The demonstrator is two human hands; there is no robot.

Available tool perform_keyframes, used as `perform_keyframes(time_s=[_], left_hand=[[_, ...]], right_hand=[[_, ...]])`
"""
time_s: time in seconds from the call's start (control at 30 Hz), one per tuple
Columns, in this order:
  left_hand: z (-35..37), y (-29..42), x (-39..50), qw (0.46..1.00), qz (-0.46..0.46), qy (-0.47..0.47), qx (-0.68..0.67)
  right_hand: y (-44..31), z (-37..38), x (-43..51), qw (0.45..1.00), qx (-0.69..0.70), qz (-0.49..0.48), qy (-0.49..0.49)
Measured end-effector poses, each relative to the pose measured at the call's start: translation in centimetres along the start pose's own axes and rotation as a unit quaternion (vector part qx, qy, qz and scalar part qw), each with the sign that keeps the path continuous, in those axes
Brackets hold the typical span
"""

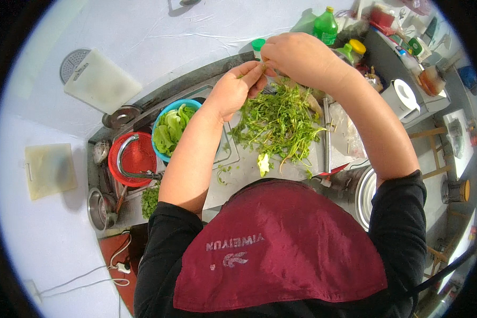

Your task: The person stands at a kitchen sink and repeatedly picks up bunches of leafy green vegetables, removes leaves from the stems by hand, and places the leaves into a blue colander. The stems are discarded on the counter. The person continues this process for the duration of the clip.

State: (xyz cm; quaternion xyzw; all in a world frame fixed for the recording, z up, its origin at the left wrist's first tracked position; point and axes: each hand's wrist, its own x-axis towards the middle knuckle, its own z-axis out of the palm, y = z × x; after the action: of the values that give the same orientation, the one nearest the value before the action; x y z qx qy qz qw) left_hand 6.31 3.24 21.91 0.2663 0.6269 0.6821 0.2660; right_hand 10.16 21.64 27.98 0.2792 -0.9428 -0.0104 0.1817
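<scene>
Over the far part of the counter, my left hand (238, 85) and my right hand (296, 55) meet with the fingertips close together. Both pinch a small piece of herb stem (264, 67), mostly hidden by the fingers. Just below them a loose pile of leafy green herbs (280, 119) with thin stems, perhaps coriander, spreads over the grey counter (254, 167). A pale yellow-green leaf piece (263, 163) lies at the pile's near edge. To its left are a few scattered herb sprigs (222, 175).
Left of my left forearm stand a light-blue basin (155, 135) of lettuce (175, 127) and a red colander (137, 159) under a curved faucet (121, 153). A green bottle (326, 28) stands at the back. Right are a metal bar (327, 139), plastic bag (346, 131), large pot (363, 198) and white kettle (399, 99).
</scene>
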Motion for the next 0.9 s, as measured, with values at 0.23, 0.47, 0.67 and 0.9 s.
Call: perform_keyframes(time_s=[0.23, 0.47, 0.67, 0.9], left_hand=[[-0.5, -0.4, 0.4, 0.985, 0.114, 0.1, 0.082], [-1.1, -0.6, -1.0, 0.939, 0.263, 0.147, 0.168], [-3.9, -0.4, -3.2, 0.958, 0.224, 0.174, -0.045], [-8.3, -2.8, -8.2, 0.945, 0.189, 0.2, -0.176]], right_hand=[[-1.5, 0.4, 1.4, 0.997, -0.044, -0.012, 0.069], [-1.1, 2.4, 2.0, 0.901, 0.393, 0.168, 0.077], [1.9, 5.6, -0.7, 0.831, 0.514, 0.21, 0.002], [3.7, 10.7, -3.9, 0.907, 0.357, 0.183, -0.127]])
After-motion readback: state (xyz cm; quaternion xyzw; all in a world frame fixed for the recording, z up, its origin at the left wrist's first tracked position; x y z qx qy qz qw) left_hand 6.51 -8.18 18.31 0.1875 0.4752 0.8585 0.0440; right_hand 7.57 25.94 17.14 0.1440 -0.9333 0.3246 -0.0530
